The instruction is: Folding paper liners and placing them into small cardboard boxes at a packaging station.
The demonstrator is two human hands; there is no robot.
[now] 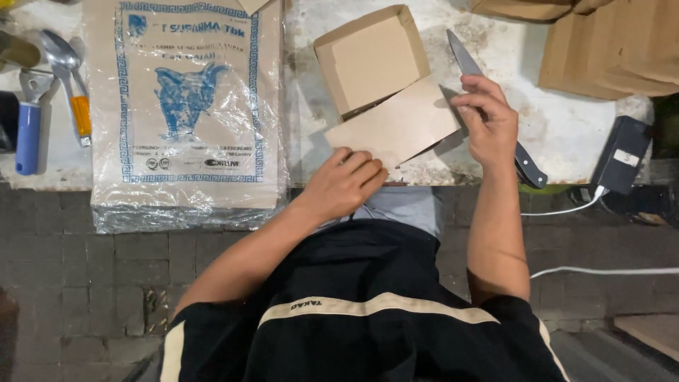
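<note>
Nearest the camera, a black shirt [368,332] with a pale stripe is seen, above a floor of dark paving bricks [78,269]. Past it, the left hand [344,185] is laid at the near edge of the table [566,127], fingers curled loosely and pressed on the near corner of the open flap of a cardboard box [382,92]; nothing is enclosed by it. The right hand [488,120] is partly closed, its fingertips set against the far right edge of the same flap. A knife [488,106] lies just under and behind that hand; whether it is gripped cannot be told. The knife's long axis runs diagonally, blade tip pointed away and to the left, dark handle toward the near right edge of the table. The box sits at the middle of the table, its open tray tilted away, the flap sloping toward the person. To the left, a plastic-wrapped stack of brown paper [187,106] with a blue print is laid. Farther left, a spoon [60,53] and a blue-handled tool [30,127] are found. At the right, a dark charger [622,152] with a white cable [608,271] rests, and at the far right corner more cardboard [615,42] is piled.
</note>
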